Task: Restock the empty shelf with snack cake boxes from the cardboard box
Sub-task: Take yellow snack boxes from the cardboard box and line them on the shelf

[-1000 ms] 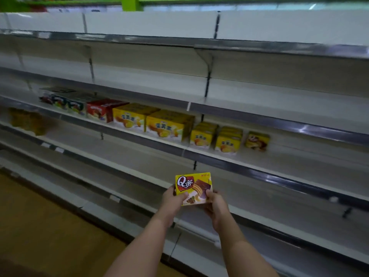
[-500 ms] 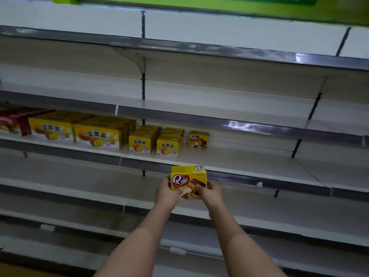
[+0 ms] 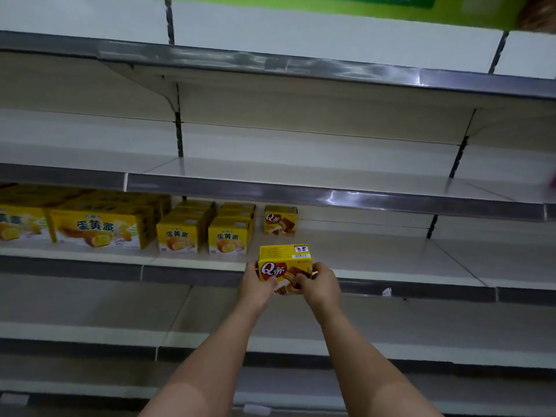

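Here 2 hands [image 3: 258,282] grip glossy rectangular carton [image 3: 284,267].

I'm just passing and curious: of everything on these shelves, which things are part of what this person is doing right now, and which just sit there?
Part of the job:
- Q cake box in hand, held at the shelf's front edge
- left hand and right hand gripping it
- matching Q box on the shelf

Just sitting there:
- small egg-yolk pie boxes
- large egg-yolk pie boxes
- bare upper shelf
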